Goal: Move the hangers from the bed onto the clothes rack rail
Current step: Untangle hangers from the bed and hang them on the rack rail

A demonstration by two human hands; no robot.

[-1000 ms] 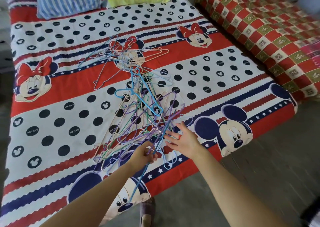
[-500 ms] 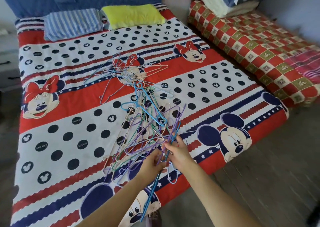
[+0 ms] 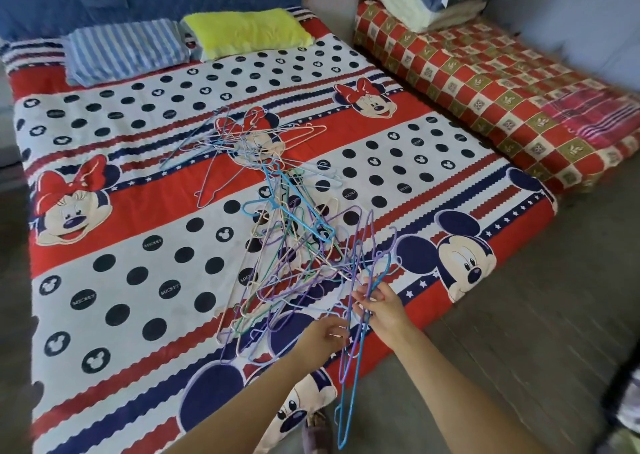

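Your right hand pinches some hangers by their necks so they dangle free, while your left hand, at nine o'clock, grips them too.

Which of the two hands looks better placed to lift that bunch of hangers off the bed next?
The right hand, probably. It already pinches several purple and blue hangers that dangle past the bed's edge. The left hand is curled at wires lower in the tangled pile.

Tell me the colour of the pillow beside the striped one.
Bright yellow-green pillow, plain, next to the blue-and-white striped one; head view shows it.
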